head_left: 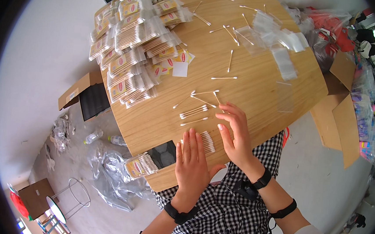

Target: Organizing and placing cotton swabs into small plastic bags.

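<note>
My left hand lies flat near the front edge of the table, its fingers stretched out. Beneath and beside its fingertips is a row of white-tipped cotton swabs, partly hidden by the hand. My right hand hovers to the right with thumb and fingers apart. Its fingertips are close to a single cotton swab; whether they touch it I cannot tell. A small group of swabs lies just beyond the left hand, side by side. Left of that hand, a clear packet of swabs with a yellow card rests beside a black object.
A tall heap of filled swab packets covers the far left of the wooden table. Loose swabs and clear empty bags lie toward the far right. Cardboard boxes stand beside the table, and crumpled plastic lies on the floor.
</note>
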